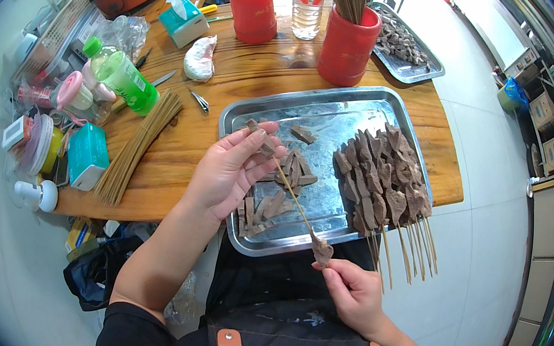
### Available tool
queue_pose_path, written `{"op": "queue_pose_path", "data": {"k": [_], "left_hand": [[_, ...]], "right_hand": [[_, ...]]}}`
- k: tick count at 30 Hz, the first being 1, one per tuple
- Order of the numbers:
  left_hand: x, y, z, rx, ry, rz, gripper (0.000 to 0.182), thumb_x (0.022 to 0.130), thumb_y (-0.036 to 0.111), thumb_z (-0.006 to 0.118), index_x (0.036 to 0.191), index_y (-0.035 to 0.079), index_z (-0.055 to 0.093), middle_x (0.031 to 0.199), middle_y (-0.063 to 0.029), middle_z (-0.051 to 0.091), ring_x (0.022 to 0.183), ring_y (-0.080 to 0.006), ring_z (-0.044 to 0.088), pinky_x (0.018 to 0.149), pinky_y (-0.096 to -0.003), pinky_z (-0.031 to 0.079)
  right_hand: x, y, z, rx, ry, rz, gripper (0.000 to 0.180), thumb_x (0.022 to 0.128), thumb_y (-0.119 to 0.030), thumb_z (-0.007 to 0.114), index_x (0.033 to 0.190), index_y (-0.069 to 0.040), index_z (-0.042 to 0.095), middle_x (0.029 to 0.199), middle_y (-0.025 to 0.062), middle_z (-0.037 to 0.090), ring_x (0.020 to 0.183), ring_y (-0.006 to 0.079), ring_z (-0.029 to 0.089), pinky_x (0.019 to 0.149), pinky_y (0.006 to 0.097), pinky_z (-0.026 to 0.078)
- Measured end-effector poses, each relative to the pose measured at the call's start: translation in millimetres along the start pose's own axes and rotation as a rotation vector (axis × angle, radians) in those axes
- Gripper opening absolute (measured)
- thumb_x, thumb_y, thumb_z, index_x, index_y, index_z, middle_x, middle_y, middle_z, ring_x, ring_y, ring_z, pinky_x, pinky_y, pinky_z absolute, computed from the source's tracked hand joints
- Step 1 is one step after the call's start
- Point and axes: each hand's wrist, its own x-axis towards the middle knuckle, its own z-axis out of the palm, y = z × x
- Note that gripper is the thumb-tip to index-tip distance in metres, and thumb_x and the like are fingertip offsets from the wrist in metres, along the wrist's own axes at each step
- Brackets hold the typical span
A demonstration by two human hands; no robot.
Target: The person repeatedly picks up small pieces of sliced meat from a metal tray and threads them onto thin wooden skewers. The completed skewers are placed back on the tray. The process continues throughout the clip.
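My left hand (235, 167) pinches a strip of brown meat (263, 142) between thumb and fingers, above the left half of a metal tray (341, 110). A thin bamboo skewer (291, 191) slants from that strip down to my right hand (353, 292). Near its lower end the skewer carries a brown piece (322, 249), where my right fingers grip. Loose brown strips (299, 168) lie in the tray under my left hand. On the tray's right side, loaded skewers (385, 175) are stacked with their bare ends over the near edge.
Bundled bare skewers (140, 146) lie left of the tray, near a green bottle (128, 80), a tissue box (87, 157) and a knife (164, 77). Behind stand two red skewer holders (347, 50) (252, 10), a water bottle (307, 2) and a second tray (413, 75) of brown pieces.
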Motion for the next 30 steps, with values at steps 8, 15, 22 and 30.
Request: {"op": "queue_pose_path", "data": {"k": [8,15,22,30], "left_hand": [[-13.4,3.3,8.4,0.006,0.011,-0.01,0.026,0.092,0.017,0.061,0.113,0.002,0.06,0.105,-0.0106,0.066,0.095,-0.0187,0.066,0.082,-0.0272,0.055],[-27.4,-7.4,20.4,0.072,-0.044,-0.124,0.026,0.092,0.019,0.061,0.112,0.002,0.06,0.103,-0.01,0.068,0.094,-0.0169,0.066,0.08,-0.027,0.055],[-23.2,-2.5,17.1,0.093,-0.045,-0.07,0.027,0.093,0.023,0.061,0.109,0.002,0.063,0.101,-0.0091,0.068,0.091,-0.0157,0.066,0.08,-0.0295,0.054],[-36.6,-21.3,28.8,0.167,-0.041,-0.143,0.022,0.093,0.019,0.06,0.107,0.002,0.064,0.099,-0.008,0.068,0.091,-0.0145,0.066,0.083,-0.0298,0.054]], "right_hand": [[-1.0,1.7,1.4,0.006,0.009,0.022,0.015,0.091,-0.005,0.058,0.102,0.002,0.066,0.073,0.0068,0.065,0.058,0.0073,0.055,0.054,0.0214,0.044],[-1.5,2.7,4.3,0.038,0.009,-0.004,0.015,0.09,-0.004,0.058,0.102,0.002,0.066,0.074,0.008,0.065,0.059,0.0083,0.056,0.054,0.0215,0.044],[-2.4,5.4,4.2,0.007,0.034,-0.063,0.015,0.09,-0.004,0.059,0.101,0.002,0.066,0.076,0.0091,0.067,0.059,0.0094,0.059,0.055,0.0216,0.045],[-4.0,1.3,4.7,0.04,-0.017,-0.009,0.015,0.09,-0.004,0.058,0.101,0.002,0.066,0.075,0.0093,0.067,0.059,0.0091,0.059,0.055,0.0216,0.046]]}}
